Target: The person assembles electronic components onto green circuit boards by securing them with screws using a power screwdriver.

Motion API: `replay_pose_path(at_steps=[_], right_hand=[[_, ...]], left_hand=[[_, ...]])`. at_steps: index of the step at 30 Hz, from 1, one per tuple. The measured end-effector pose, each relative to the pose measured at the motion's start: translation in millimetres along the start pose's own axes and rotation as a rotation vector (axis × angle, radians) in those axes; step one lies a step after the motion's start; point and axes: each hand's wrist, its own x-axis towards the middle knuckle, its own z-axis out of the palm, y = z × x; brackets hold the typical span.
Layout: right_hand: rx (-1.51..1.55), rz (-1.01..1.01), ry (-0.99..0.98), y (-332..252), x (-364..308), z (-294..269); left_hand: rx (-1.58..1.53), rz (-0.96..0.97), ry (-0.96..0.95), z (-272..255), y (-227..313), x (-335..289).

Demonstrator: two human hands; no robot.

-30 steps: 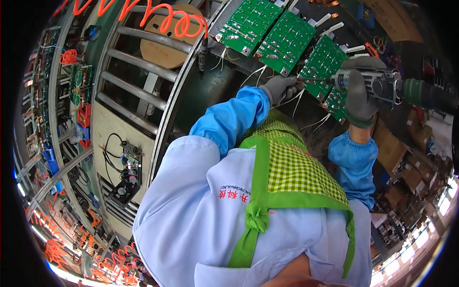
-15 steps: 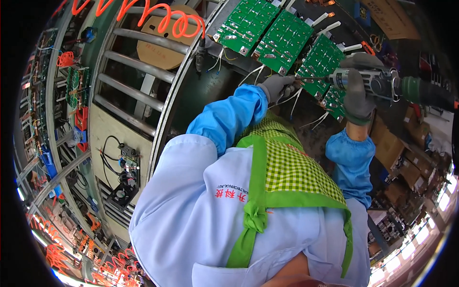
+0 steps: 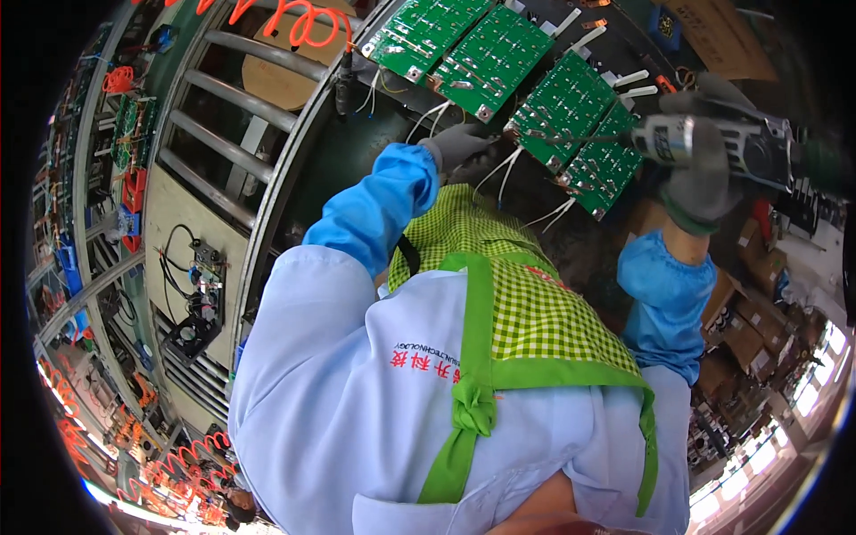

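Observation:
My right hand point(image 3: 700, 174), in a grey glove, is wrapped round a grey power screwdriver point(image 3: 664, 140) right of the circuit boards. Its long thin bit points left across a green circuit board point(image 3: 568, 102); I cannot tell whether the tip touches anything. My left hand point(image 3: 459, 147), also gloved, is near that board's left corner, below another green board point(image 3: 493, 62). Its fingers are bent and close together, slightly blurred; what they hold, if anything, is hidden. White wires point(image 3: 508, 174) hang from the boards' near edges.
Another green board point(image 3: 423, 36) lies at the far left of the row. A metal roller rack point(image 3: 241, 98) stands to the left, with an orange coiled hose point(image 3: 308, 27) above it. Cardboard point(image 3: 722, 36) lies at the far right.
The boards have shifted left in the picture. My left hand has drawn away from the screwdriver's bit, and the screwdriver has moved right, away from the board's left corner.

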Motion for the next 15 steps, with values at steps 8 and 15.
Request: replay_pose_path(at_steps=[8,15], right_hand=[[0.043,0.036,-0.091,2,-21,-48],[0.132,0.014,-0.116,14,-35,-48]], left_hand=[[-0.396,0.110,-0.175,83,13,-58],[-0.697,-0.019,-0.078,141,-10,12]])
